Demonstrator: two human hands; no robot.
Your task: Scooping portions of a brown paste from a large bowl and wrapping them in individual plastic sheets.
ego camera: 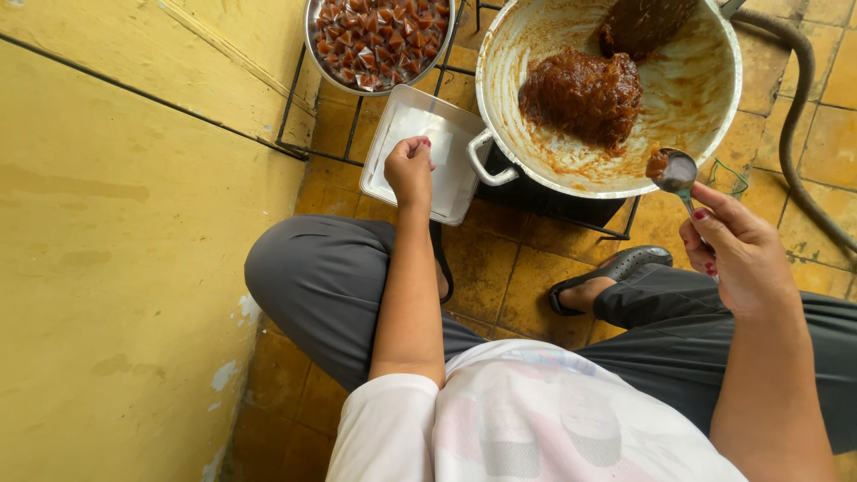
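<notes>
White shirt (527,419) at six o'clock, right hand (736,250) at three o'clock gripping spoon (676,171) of brown paste, left hand (409,170) pinching clear sheet (428,147) over white tray (464,192), big pan (705,116) at one o'clock, bowl of wrapped sweets (379,36) at twelve.

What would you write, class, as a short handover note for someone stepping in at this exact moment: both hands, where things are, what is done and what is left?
Left hand: fingers pinched over the white rectangular tray of clear wrapper sheets; a sheet seems pinched, hard to tell.
Right hand: holds a small metal spoon loaded with brown paste.
Large white round pan on the black stand holds a lump of brown sticky paste.
Done: round metal bowl full of wrapped brown pieces.
Left: the paste in the pan and spoon is unwrapped.
</notes>
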